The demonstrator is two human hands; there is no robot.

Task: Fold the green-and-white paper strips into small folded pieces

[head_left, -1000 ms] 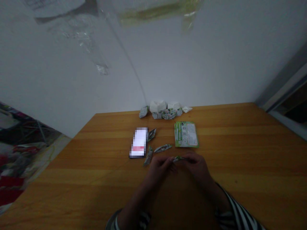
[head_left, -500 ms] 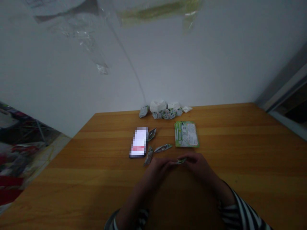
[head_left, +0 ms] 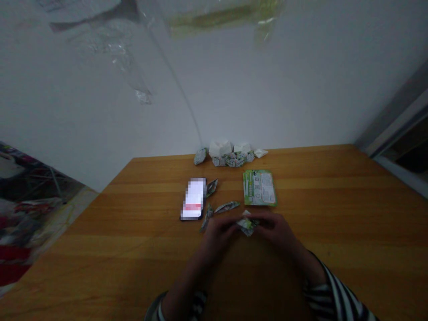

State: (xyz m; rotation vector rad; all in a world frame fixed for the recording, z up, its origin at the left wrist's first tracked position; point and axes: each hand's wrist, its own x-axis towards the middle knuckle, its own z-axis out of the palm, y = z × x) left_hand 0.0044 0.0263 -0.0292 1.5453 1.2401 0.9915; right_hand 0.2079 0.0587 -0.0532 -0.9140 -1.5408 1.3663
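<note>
Between both hands is a small piece of folded printed paper (head_left: pixel 247 225), white and green, with creased, pointed edges. My left hand (head_left: pixel 219 232) pinches its left side, and my right hand (head_left: pixel 274 227) pinches its right side. Just beyond the fingers lies a narrow folded paper strip (head_left: pixel 227 207). Another folded strip (head_left: pixel 207 217) rests by the left knuckles, its near end close to the hand. Past the right hand, a stack of green and white printed leaflets (head_left: pixel 260 188) lies flat on the wooden table (head_left: pixel 317 191).
A phone (head_left: pixel 194 199) with a lit, blurred screen lies left of the strips, with a folded paper piece (head_left: pixel 211 187) at its right edge. Along the wall (head_left: pixel 267 98) sit several crumpled printed papers (head_left: pixel 234 158) and white tissues (head_left: pixel 220 148). Clutter (head_left: pixel 26 214) stands beyond the table's left edge.
The paper between my hands has turned and opened out, so more of its printed face shows. Both hands stay in nearly the same place.
</note>
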